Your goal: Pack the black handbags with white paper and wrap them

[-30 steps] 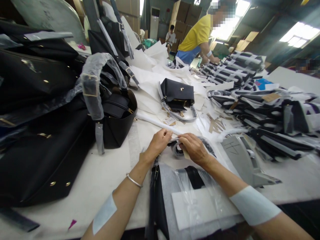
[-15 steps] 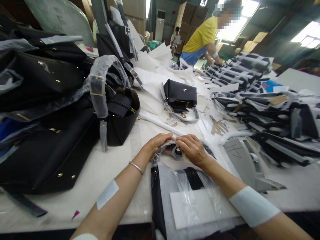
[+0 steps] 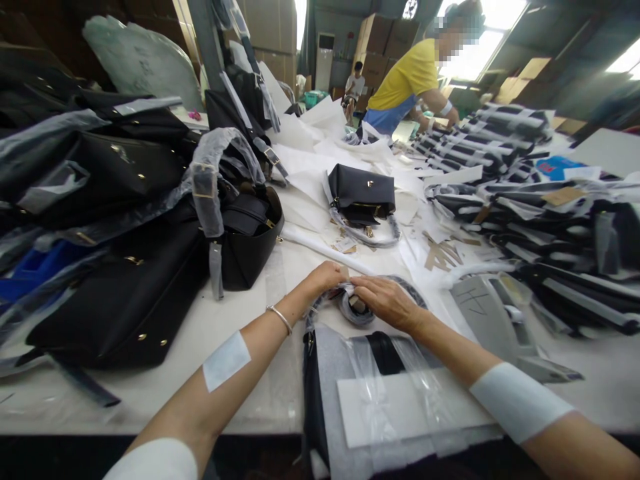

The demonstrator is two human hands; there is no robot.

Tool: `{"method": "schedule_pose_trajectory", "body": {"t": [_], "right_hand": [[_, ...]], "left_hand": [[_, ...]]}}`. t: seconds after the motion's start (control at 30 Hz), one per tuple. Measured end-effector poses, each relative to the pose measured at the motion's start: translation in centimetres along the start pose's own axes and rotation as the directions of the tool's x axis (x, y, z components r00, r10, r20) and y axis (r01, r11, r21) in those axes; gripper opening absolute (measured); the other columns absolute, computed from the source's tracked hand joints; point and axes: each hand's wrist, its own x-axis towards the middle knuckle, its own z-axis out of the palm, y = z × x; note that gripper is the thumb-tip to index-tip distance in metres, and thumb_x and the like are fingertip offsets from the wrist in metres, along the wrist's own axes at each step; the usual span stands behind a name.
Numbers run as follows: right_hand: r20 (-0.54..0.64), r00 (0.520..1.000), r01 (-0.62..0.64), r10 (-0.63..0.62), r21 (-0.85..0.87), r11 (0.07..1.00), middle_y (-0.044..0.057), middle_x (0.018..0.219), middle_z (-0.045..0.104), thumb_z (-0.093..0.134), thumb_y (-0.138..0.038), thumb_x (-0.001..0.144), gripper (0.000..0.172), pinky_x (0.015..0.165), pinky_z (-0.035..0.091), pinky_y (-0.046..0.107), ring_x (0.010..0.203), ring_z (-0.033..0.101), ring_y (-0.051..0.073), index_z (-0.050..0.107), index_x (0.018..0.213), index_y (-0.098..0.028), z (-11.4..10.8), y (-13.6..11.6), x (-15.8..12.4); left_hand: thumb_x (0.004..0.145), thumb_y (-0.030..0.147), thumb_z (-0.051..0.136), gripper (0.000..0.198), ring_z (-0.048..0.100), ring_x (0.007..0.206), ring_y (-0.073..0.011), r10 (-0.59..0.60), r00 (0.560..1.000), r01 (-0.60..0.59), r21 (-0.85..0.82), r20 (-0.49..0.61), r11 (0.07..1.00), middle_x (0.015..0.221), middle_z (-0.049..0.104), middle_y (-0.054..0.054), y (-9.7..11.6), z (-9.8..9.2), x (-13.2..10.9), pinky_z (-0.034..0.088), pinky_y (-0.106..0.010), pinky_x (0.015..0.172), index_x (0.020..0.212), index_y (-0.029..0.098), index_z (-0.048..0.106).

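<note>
A black handbag (image 3: 314, 400) lies at the table's front edge, covered in pale wrapping sheet and clear plastic, with a white card (image 3: 360, 413) on top. Its plastic-wrapped handle (image 3: 311, 317) arches up from the far side. My left hand (image 3: 326, 275) is closed on the top of this handle. Beside it, my right hand (image 3: 387, 301) is closed over the handle, fingers pointing left. A coiled, plastic-wrapped strap (image 3: 356, 315) sits just below the fingers, with a small brown tag in it. What the fingertips pinch is partly hidden.
Black handbags (image 3: 145, 293) are heaped on the left. Another black bag (image 3: 363, 190) stands ahead among white paper. Wrapped bags (image 3: 545, 220) pile up on the right beside a grey tape dispenser (image 3: 493, 313). A co-worker in a yellow shirt (image 3: 405, 77) leans over the far pile.
My left hand has curled more tightly at the handle. The coiled strap shows more fully below my right hand. The view has shifted slightly.
</note>
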Motion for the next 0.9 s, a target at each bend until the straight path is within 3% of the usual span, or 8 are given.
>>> {"method": "schedule_pose_trajectory", "body": {"t": [0.17, 0.3, 0.43, 0.5, 0.57, 0.67, 0.9], "right_hand": [[0.020, 1.000, -0.003, 0.003, -0.001, 1.000, 0.013, 0.120, 0.071, 0.051, -0.013, 0.097, 0.019, 0.095, 0.058, 0.041, 0.109, 0.069, 0.024, 0.066, 0.109, -0.017, 0.4, -0.1, -0.3], [-0.021, 1.000, -0.006, 0.007, 0.048, 0.999, 0.013, 0.121, 0.071, 0.049, -0.013, 0.098, 0.021, 0.094, 0.058, 0.040, 0.110, 0.068, 0.023, 0.068, 0.106, -0.018, 0.5, 0.0, -0.8], [0.006, 0.989, -0.148, 0.149, 0.183, 0.972, 0.009, 0.107, 0.075, 0.050, -0.010, 0.095, 0.022, 0.085, 0.058, 0.031, 0.097, 0.071, 0.019, 0.069, 0.103, -0.019, 1.0, 0.1, -0.9], [0.055, 0.947, -0.320, 0.317, 0.261, 0.911, 0.006, 0.093, 0.076, 0.056, -0.012, 0.092, 0.018, 0.078, 0.057, 0.029, 0.086, 0.072, 0.018, 0.071, 0.098, -0.020, 1.3, 0.1, -0.6], [0.114, 0.868, -0.492, 0.483, 0.329, 0.806, 0.003, 0.085, 0.075, 0.062, -0.014, 0.087, 0.013, 0.075, 0.056, 0.029, 0.078, 0.071, 0.017, 0.072, 0.090, -0.021, 1.4, 0.0, -0.3], [0.185, 0.780, -0.614, 0.598, 0.410, 0.675, 0.001, 0.081, 0.074, 0.067, -0.015, 0.080, 0.009, 0.076, 0.054, 0.030, 0.076, 0.069, 0.018, 0.072, 0.080, -0.022, 1.5, -0.2, 0.1], [0.211, 0.771, -0.618, 0.601, 0.473, 0.628, 0.001, 0.079, 0.075, 0.070, -0.021, 0.081, 0.005, 0.073, 0.052, 0.030, 0.072, 0.068, 0.018, 0.074, 0.079, -0.023, 1.4, -0.4, -0.8]], "left_hand": [[0.067, 0.017, 0.064, 0.018, 0.047, 0.053, -0.0136, -0.003, 0.995, 0.025, 0.221, -0.099, 0.975, 0.045, 0.046, 0.004, 0.0, 0.4, 0.5, 0.037, -0.026, 0.056, 0.050, 0.017, 0.057], [0.069, 0.025, 0.068, 0.016, 0.052, 0.057, -0.0149, 0.005, 0.994, 0.033, 0.331, -0.113, 0.943, 0.050, 0.053, 0.003, 0.0, 0.5, 0.5, 0.039, -0.025, 0.057, 0.057, 0.016, 0.062], [0.072, 0.031, 0.072, 0.013, 0.060, 0.070, -0.0182, 0.050, 0.984, 0.034, 0.448, -0.174, 0.894, 0.065, 0.064, 0.001, 0.6, 1.2, -0.3, 0.041, -0.026, 0.064, 0.070, 0.019, 0.067], [0.076, 0.030, 0.069, 0.010, 0.063, 0.079, -0.0209, 0.085, 0.975, 0.031, 0.503, -0.205, 0.864, 0.076, 0.069, -0.002, 1.0, 1.8, -0.8, 0.042, -0.028, 0.068, 0.076, 0.020, 0.069], [0.080, 0.030, 0.065, 0.009, 0.065, 0.087, -0.0232, 0.118, 0.968, 0.023, 0.547, -0.222, 0.837, 0.085, 0.072, -0.005, 1.2, 2.4, -1.3, 0.043, -0.029, 0.072, 0.081, 0.021, 0.069], [0.083, 0.032, 0.062, 0.013, 0.066, 0.090, -0.0258, 0.147, 0.963, 0.015, 0.592, -0.225, 0.806, 0.090, 0.073, -0.008, 1.2, 3.0, -1.8, 0.044, -0.030, 0.074, 0.083, 0.022, 0.069], [0.083, 0.030, 0.061, 0.012, 0.067, 0.089, -0.0264, 0.180, 0.957, 0.006, 0.638, -0.227, 0.770, 0.089, 0.074, -0.008, 0.8, 3.4, -1.9, 0.043, -0.030, 0.073, 0.083, 0.022, 0.071]]}}
